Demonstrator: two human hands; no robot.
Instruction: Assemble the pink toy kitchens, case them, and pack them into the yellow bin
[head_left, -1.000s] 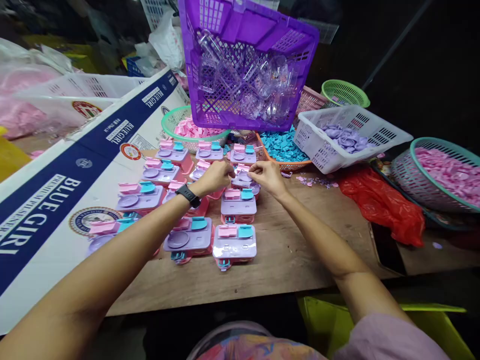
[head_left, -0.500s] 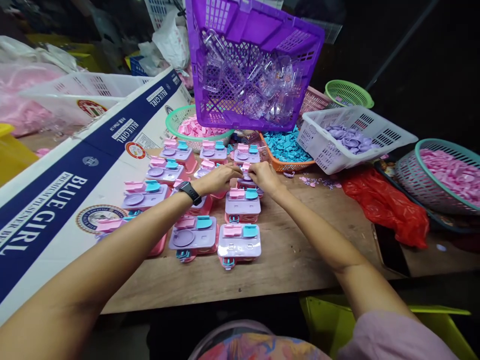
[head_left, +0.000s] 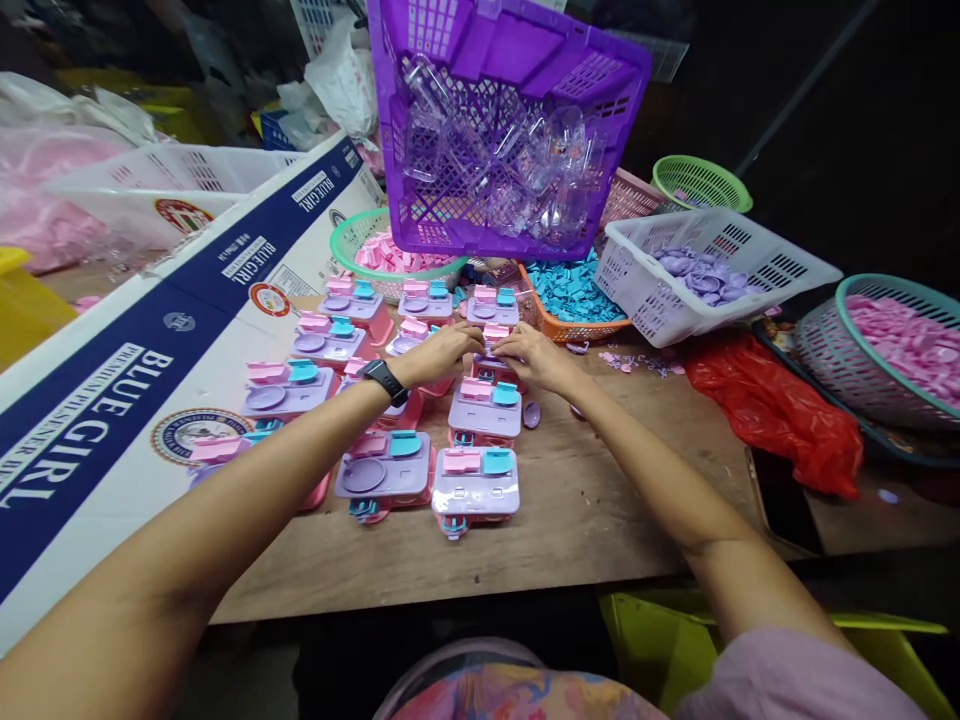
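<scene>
Several small toy sets with purple tops and pink and teal parts stand in rows on the wooden table. My left hand (head_left: 448, 353), with a black watch on the wrist, and my right hand (head_left: 534, 357) meet at a toy set (head_left: 493, 338) in the right-hand row. The fingers of both hands are bent in around its edges and partly hide it; whether they pinch a small part cannot be made out. Nearer me are a toy set (head_left: 485, 410) and the nearest toy set (head_left: 475, 482). A small purple oval piece (head_left: 532, 414) lies beside the row, right of it.
A purple crate (head_left: 517, 240) of clear plastic parts leans behind. Around it stand a green basket (head_left: 341, 245) of pink pieces, an orange basket (head_left: 577, 331) of teal pieces and a white basket (head_left: 675, 310) of purple pieces. A printed carton (head_left: 97, 400) fills the left; a red bag (head_left: 780, 410) lies right.
My right hand has opened out a little and lowered beside the toy set. Purple oval pieces now lie on the table near my right hand and forearm.
</scene>
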